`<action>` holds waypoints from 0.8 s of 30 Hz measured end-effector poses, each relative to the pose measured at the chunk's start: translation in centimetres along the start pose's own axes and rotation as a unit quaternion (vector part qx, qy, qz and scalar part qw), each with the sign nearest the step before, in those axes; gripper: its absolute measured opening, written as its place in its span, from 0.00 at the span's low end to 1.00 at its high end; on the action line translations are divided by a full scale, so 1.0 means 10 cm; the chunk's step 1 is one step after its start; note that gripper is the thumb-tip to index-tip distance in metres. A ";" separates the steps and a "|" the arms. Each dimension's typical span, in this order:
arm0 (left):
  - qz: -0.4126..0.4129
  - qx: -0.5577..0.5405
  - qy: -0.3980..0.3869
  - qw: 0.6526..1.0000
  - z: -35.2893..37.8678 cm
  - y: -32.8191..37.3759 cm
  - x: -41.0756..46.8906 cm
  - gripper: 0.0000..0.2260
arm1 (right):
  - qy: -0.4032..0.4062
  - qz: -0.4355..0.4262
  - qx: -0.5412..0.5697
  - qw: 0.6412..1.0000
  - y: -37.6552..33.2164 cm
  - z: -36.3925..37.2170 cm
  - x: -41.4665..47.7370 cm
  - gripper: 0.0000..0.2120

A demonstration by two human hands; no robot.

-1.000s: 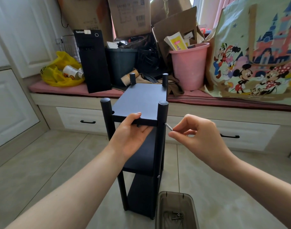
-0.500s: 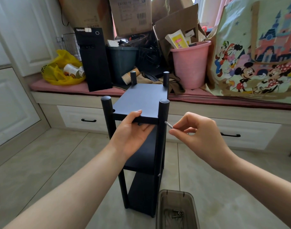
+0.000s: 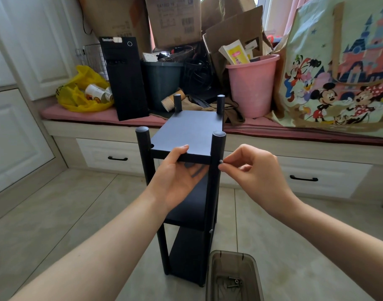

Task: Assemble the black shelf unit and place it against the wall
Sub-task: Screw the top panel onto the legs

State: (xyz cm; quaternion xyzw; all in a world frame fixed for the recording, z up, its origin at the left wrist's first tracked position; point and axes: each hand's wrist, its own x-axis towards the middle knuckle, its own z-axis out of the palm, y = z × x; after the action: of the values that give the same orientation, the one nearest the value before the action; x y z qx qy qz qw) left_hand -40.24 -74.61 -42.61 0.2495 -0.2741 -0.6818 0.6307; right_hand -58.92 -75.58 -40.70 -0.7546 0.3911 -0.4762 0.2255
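Shelf [image 3: 187,216] looks light, stiff, tippy. Left hand [image 3: 177,181] grips top board [image 3: 190,129]; right hand [image 3: 258,172] pinches screw [image 3: 221,162] at post [image 3: 215,192].

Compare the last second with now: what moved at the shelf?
The right hand moved left, carrying the pinched screw in until it sits at the near right post, little of its shaft showing. Nothing was taken or let go. The left hand still grips the top board; the shelf unit and the tray stayed put.
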 end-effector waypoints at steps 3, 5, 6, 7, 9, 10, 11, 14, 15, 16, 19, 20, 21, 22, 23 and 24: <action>0.004 0.002 0.002 1.000 0.00 -0.01 0.01 0.16 | 0.003 -0.001 -0.001 1.000 0.01 0.02 0.02 0.09; 0.005 0.004 0.004 1.000 0.00 0.00 0.01 0.17 | 0.005 -0.002 -0.005 1.000 0.01 0.03 0.03 0.09; 0.005 0.005 0.004 1.000 0.00 0.00 0.01 0.17 | 0.007 -0.002 -0.007 1.000 0.01 0.04 0.03 0.09; 0.004 0.006 0.004 1.000 0.00 0.00 0.01 0.17 | 0.009 -0.001 -0.007 1.000 0.01 0.04 0.03 0.08; 0.001 0.006 0.003 1.000 -0.01 0.00 0.01 0.16 | 0.011 0.000 -0.008 1.000 0.00 0.05 0.04 0.07; 0.001 0.005 0.002 1.000 -0.01 0.00 0.01 0.16 | 0.011 0.002 -0.012 1.000 0.00 0.05 0.05 0.07; 0.001 0.003 0.003 1.000 -0.01 0.00 0.01 0.16 | 0.012 0.006 -0.017 1.000 -0.01 0.05 0.05 0.08; 0.003 -0.001 0.006 1.000 -0.02 0.00 0.00 0.17 | 0.012 0.017 -0.023 1.000 -0.02 0.04 0.05 0.10; 0.003 -0.003 0.008 1.000 -0.02 0.00 0.00 0.17 | 0.011 0.019 -0.023 0.999 -0.02 0.05 0.04 0.10; 0.004 -0.005 0.010 1.000 -0.02 0.00 0.00 0.17 | 0.012 0.017 -0.024 0.999 -0.02 0.05 0.04 0.10; 0.009 -0.009 0.018 1.000 -0.02 -0.01 0.00 0.17 | 0.015 0.009 -0.027 0.999 0.00 0.06 0.04 0.10; 0.009 -0.011 0.018 1.000 -0.02 -0.01 0.00 0.17 | 0.014 0.001 -0.031 0.999 0.00 0.06 0.04 0.10; 0.008 -0.011 0.018 1.000 -0.01 -0.01 -0.01 0.16 | 0.010 -0.017 -0.048 0.999 0.01 0.06 0.04 0.10; 0.007 -0.011 0.017 1.000 -0.01 0.00 -0.01 0.16 | 0.007 -0.049 -0.076 0.996 0.03 0.06 0.04 0.10; 0.006 -0.011 0.017 1.000 0.00 -0.01 -0.01 0.16 | 0.004 -0.089 -0.112 0.990 0.04 0.06 0.03 0.11; 0.006 -0.010 0.017 1.000 0.00 -0.01 -0.01 0.17 | 0.006 -0.126 -0.141 0.982 0.05 0.06 0.03 0.11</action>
State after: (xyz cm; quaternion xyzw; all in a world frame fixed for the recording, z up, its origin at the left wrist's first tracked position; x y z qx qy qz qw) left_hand -40.28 -74.46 -42.64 0.2529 -0.2580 -0.6766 0.6416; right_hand -58.49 -76.14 -41.12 -0.8193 0.3575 -0.4452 0.0522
